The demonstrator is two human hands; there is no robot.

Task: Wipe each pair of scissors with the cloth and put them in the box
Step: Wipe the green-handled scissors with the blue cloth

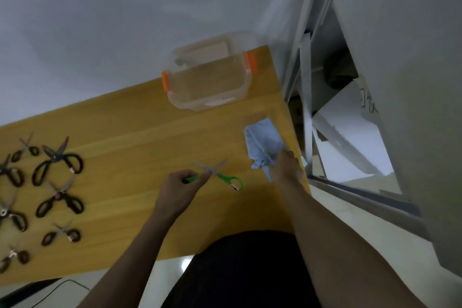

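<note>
Green scissors (pixel 217 174) clamped in left grip (pixel 178 187); right grip (pixel 285 166) pinching cloth (pixel 262 145) at table (pixel 140 132) edge.

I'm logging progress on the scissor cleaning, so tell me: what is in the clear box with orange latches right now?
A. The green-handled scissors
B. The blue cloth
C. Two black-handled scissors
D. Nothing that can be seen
D: the clear box looks empty, while the green-handled scissors are in the left hand, the blue cloth is under the right hand, and the black-handled scissors lie on the table.
</note>
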